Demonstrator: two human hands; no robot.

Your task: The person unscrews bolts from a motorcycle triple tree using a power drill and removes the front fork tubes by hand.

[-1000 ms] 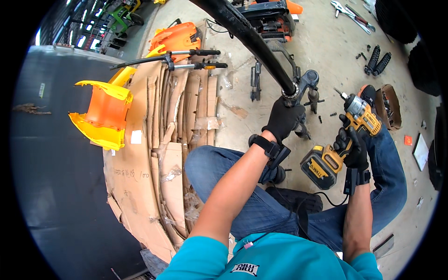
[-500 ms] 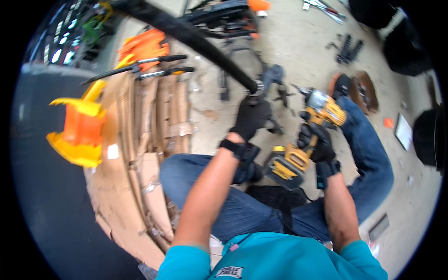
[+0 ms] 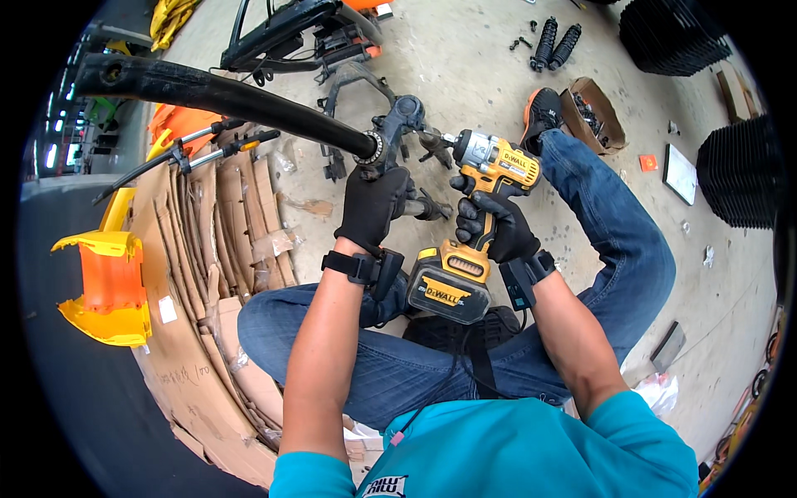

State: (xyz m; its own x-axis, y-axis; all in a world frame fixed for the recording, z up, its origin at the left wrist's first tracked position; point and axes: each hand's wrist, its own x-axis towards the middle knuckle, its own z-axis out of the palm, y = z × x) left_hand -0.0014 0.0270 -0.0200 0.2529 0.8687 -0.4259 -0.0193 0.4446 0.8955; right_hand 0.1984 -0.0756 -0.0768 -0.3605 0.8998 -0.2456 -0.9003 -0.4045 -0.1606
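Observation:
My left hand (image 3: 374, 203), in a black glove, is closed round the lower end of a long black metal tube (image 3: 274, 112), just below a ring of bearing balls (image 3: 369, 148). The tube slants up to the left. Beside that hand, a dark metal bracket (image 3: 407, 112) with a round end joins the tube's base. My right hand (image 3: 502, 228), gloved too, grips a yellow and black cordless impact wrench (image 3: 498, 166) by its handle. Its silver nose points left toward the bracket, with a small gap seen between them. The battery (image 3: 448, 286) hangs above my lap.
Flattened cardboard (image 3: 199, 299) lies at my left under an orange and yellow plastic part (image 3: 112, 286). A black frame (image 3: 290, 37) stands ahead. Two spring shock absorbers (image 3: 556, 46), an open box of small hardware (image 3: 594, 116) and stacked black ribbed parts (image 3: 739, 170) are to the right.
The view has shifted, so most things sit further left. The tube's far end has dropped lower and leftward. Both hands keep their holds on the tube and the impact wrench.

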